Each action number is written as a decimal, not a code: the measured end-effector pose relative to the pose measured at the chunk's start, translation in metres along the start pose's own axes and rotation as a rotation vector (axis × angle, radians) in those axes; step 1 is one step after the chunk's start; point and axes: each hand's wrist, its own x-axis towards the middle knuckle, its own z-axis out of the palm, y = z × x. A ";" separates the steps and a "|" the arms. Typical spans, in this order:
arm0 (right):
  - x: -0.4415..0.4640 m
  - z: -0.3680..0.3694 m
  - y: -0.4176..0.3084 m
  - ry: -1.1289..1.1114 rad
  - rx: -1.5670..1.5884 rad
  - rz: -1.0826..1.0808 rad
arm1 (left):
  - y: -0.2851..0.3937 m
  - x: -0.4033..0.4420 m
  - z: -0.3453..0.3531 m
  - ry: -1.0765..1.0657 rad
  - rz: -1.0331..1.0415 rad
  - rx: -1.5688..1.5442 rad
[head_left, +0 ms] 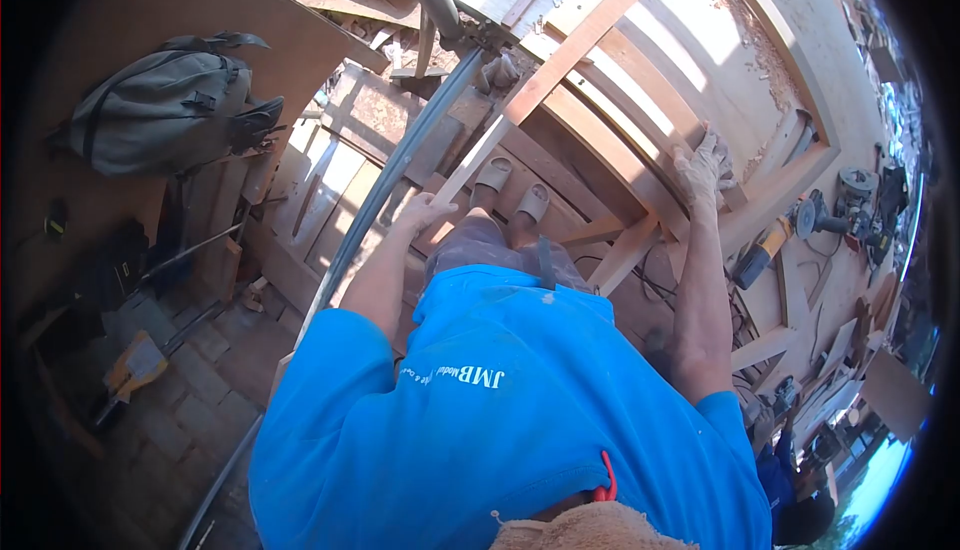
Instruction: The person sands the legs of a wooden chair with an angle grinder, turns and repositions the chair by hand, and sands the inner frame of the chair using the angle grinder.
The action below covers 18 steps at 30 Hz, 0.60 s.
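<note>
My left hand (427, 212) is closed round the near end of a long wooden batten (575, 50), which runs away up and to the right across the workbench edge. On the bench side, my right hand (705, 168) is curled at the end of a flat wooden board (650, 78). Its fingertips are partly hidden, but the fingers look closed on the wood. Beneath that hand lies a joined wooden frame (780, 190). A hammer-like tool handle (800, 138) rests near the frame's corner.
An angle grinder (765, 250) and other power tools (858, 190) lie to the right. Metal pipes (400, 160) cross on the left. A grey backpack (165, 110) rests on a panel at upper left. Planks (350, 115) surround my sandalled feet (533, 202).
</note>
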 end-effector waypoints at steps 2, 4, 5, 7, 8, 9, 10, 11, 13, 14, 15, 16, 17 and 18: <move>0.000 -0.006 0.000 0.003 -0.014 -0.033 | -0.006 0.010 0.001 0.008 0.011 0.024; -0.001 -0.011 0.006 0.036 0.008 -0.100 | -0.008 0.017 0.004 0.014 0.019 0.046; -0.002 -0.011 0.006 0.034 0.017 -0.120 | -0.010 0.024 0.005 0.015 0.009 0.081; -0.005 -0.011 0.008 0.033 0.030 -0.158 | -0.013 0.040 0.009 0.012 -0.007 0.151; -0.006 -0.012 0.006 0.007 0.010 -0.155 | -0.014 0.048 0.009 0.003 -0.019 0.176; -0.009 -0.012 0.003 -0.020 -0.011 -0.150 | -0.017 0.055 0.007 -0.007 -0.032 0.201; -0.011 -0.012 0.002 -0.048 -0.033 -0.145 | -0.021 0.061 0.009 -0.018 -0.046 0.226; -0.014 -0.009 0.003 -0.015 -0.038 -0.173 | -0.016 0.056 0.006 -0.035 -0.080 0.227; -0.014 -0.006 0.008 -0.052 -0.020 -0.171 | -0.020 0.060 0.006 -0.061 -0.103 0.219; -0.015 -0.005 0.009 -0.070 -0.006 -0.169 | -0.017 0.057 0.003 -0.070 -0.114 0.218; -0.017 -0.002 0.011 -0.045 0.011 -0.196 | -0.015 0.052 0.002 -0.074 -0.125 0.261; -0.019 0.000 0.013 -0.018 0.030 -0.221 | -0.013 0.046 0.003 -0.069 -0.119 0.313; -0.020 0.001 0.013 0.014 0.050 -0.247 | -0.011 0.043 0.003 -0.062 -0.109 0.365; -0.019 0.000 0.014 0.007 0.066 -0.255 | -0.008 0.040 0.003 -0.053 -0.098 0.417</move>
